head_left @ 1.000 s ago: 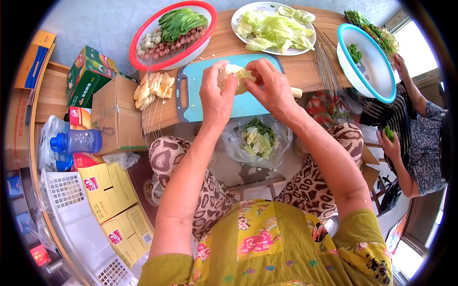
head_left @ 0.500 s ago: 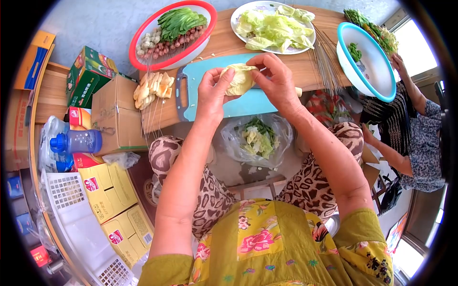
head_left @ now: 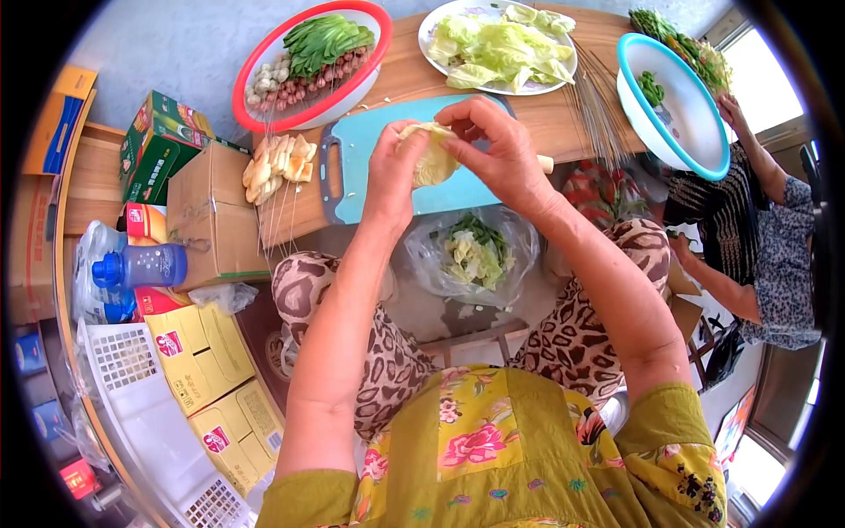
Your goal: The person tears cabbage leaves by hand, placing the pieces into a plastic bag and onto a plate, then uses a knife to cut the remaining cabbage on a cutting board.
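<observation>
Over the blue cutting board (head_left: 352, 141), a pale yellow-green leaf (head_left: 433, 165) is pinched between my two hands. My left hand (head_left: 390, 172) grips its left edge, fingers closed. My right hand (head_left: 502, 151) pinches its upper right edge between thumb and fingers. Behind the board stands a white plate (head_left: 426, 44) of lettuce leaves (head_left: 506, 53). Skewered pale pieces (head_left: 280, 165) lie left of the board. Beneath the board's front edge, a clear plastic bag (head_left: 422, 255) holds green and pale leaf scraps (head_left: 477, 253).
A red-rimmed bowl (head_left: 384, 44) with greens and skewers stands back left. Metal skewers (head_left: 598, 101) lie near a blue-rimmed bowl (head_left: 629, 75). Cartons (head_left: 216, 211), a blue bottle (head_left: 154, 263) and a white basket (head_left: 132, 405) are at left. Another person (head_left: 779, 255) works at right.
The leaf has turned and folded over, and now hangs narrower between my hands. My right hand has shifted left, closer to my left hand. The view has shifted slightly.
</observation>
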### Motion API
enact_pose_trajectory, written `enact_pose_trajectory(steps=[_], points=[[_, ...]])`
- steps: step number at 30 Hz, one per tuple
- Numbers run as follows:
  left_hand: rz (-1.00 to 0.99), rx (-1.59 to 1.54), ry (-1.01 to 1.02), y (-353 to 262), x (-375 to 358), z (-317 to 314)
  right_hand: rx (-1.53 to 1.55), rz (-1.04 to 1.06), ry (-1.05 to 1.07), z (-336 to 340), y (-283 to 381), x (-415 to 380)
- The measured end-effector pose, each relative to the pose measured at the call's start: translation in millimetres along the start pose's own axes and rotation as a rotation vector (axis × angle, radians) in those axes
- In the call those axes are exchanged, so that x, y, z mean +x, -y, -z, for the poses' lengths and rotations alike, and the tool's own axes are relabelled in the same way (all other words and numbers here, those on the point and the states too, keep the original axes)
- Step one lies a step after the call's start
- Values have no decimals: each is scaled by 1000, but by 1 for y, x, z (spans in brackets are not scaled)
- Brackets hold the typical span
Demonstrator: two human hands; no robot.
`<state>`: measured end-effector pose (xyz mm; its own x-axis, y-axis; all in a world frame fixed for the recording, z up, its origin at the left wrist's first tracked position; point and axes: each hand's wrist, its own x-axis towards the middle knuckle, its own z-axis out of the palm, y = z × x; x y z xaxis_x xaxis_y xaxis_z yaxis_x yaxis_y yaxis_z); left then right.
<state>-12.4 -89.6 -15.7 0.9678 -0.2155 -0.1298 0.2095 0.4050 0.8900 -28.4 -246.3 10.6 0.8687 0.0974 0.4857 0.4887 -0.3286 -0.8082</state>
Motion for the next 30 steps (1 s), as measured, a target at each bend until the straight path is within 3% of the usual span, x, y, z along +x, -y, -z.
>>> enact_pose_trajectory(steps=[4, 7, 11, 13, 20, 24, 26, 30], points=[[-95, -14, -53, 9, 3, 4, -198, -36, -31, -6, 5, -6], [-168, 15, -83, 12, 4, 4, -114, -141, 6, -6, -1, -9], [-179, 23, -107, 9, 3, 2, -85, -119, -17, -4, 2, -7], [-169, 25, -96, 5, 1, 1, 133, -392, 21, 1, 5, -5], [111, -40, -38, -7, -3, 3, 511, -613, -59, 15, -11, 5], [196, -28, -69, -9, -1, 6, 499, -469, 58, 14, -14, 7], [204, -48, -74, -7, 0, 10, 346, -293, 106, 6, -27, 2], [255, -58, -75, -4, 0, 13, 138, -501, 304, 19, -16, 4]])
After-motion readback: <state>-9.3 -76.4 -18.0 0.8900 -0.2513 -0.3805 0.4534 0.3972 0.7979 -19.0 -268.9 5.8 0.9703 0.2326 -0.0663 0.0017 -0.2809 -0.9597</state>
